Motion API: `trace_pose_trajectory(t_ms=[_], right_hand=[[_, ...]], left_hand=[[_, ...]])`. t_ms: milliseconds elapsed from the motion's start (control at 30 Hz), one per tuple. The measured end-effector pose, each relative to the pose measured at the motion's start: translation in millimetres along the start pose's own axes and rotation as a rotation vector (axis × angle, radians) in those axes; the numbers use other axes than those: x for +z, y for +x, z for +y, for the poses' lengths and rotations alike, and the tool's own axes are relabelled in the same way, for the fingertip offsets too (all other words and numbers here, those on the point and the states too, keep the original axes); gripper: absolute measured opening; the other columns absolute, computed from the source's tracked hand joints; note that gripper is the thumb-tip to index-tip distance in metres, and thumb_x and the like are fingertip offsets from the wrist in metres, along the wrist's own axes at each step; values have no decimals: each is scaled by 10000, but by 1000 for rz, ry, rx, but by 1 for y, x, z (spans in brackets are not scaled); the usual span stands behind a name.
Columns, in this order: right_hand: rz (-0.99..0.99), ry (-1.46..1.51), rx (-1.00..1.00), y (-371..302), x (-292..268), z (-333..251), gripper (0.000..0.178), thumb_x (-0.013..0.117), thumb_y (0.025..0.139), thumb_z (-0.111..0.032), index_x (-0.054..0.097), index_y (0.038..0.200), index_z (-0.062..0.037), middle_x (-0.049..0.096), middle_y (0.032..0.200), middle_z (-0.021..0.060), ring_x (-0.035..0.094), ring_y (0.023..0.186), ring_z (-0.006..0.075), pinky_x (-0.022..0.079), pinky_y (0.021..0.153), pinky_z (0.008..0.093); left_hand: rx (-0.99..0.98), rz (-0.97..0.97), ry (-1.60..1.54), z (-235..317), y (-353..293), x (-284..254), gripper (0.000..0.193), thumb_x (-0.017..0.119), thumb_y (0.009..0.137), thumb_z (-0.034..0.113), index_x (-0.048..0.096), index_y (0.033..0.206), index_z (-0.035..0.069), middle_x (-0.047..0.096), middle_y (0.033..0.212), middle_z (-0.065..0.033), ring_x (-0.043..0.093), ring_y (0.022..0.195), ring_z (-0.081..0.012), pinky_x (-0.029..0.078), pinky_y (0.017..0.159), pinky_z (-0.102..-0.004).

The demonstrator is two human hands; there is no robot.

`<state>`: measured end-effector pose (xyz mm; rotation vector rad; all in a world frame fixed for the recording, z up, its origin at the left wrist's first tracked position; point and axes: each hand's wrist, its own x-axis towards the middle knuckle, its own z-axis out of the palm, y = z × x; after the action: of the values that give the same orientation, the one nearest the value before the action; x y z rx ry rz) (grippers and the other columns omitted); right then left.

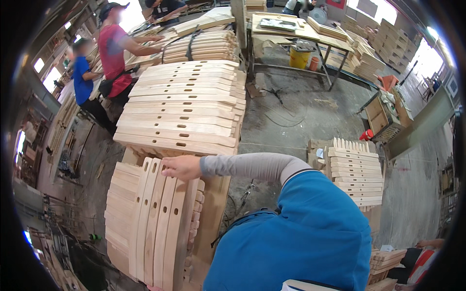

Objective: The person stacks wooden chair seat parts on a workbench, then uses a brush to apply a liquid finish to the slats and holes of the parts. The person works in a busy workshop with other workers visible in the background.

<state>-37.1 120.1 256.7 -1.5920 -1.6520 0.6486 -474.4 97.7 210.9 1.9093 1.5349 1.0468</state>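
Curved pale wooden slats with slotted holes lie side by side on a stack to the left of my body. At the far end of these slats is my right hand, its fingers curled over a slat's end. The grey-sleeved right arm reaches across from the blue-shirted shoulder. Only a sliver of my left hand shows at the bottom edge, by the near ends of the slats; its fingers are mostly cut off. Plain boards lie left of the slotted slats.
Beyond my hand stands a large pile of similar slotted slats. Two people, in red and blue, stand at the far left. A smaller slat stack is on the right. Farther back are a work table and a yellow bucket.
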Motion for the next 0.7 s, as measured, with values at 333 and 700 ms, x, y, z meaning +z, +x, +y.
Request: trace_pose_trajectory(t_ms=[333,700], right_hand=[[-135,842,231,26,9,36,416,346,907,-437,464,1121,-100,513,1008,49,506,918,110,478,730,286],[64,796,400,19,16,26,556,368,891,-462,420,1255,-45,478,1189,102,485,1018,150,420,818,252]], left_hand=[[262,63,168,-11,12,-16,639,259,879,455,332,1270,-45,318,1332,-218,349,1190,-366,160,1023,-463],[-276,79,-961,4,15,0,699,174,902,522,165,1352,-14,281,1364,-147,303,1238,-256,223,1028,-353]])
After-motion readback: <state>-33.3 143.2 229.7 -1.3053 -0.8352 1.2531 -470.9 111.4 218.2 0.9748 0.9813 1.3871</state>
